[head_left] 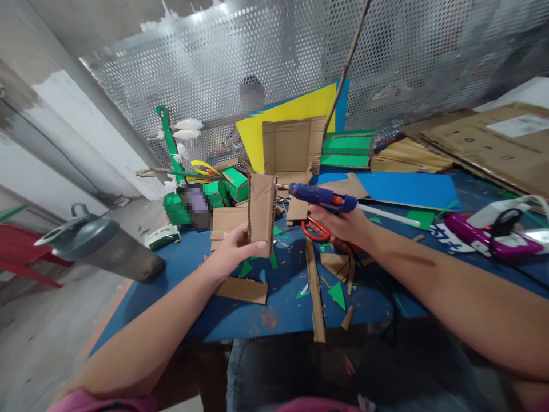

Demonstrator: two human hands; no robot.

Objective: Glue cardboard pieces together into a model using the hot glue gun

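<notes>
My left hand (240, 249) grips a piece of cardboard (262, 209) by its lower end, holding it upright above the table. My right hand (343, 220) is wrapped round a blue hot glue gun (323, 197), with a white glue stick (388, 214) jutting from its back. The gun's nozzle points left and is at the upper right edge of the cardboard; whether it touches cannot be made out. Below the right hand lie red-handled scissors (315, 229), partly hidden. An open cardboard box form (294, 143) stands behind.
Cardboard strips (316, 292) and green scraps (337, 296) litter the blue table (283, 326). A shaker bottle (115, 243) stands at the left edge. Green constructions (175, 209) are behind it. A purple power strip (493, 234) lies right, near flattened cardboard (484, 143).
</notes>
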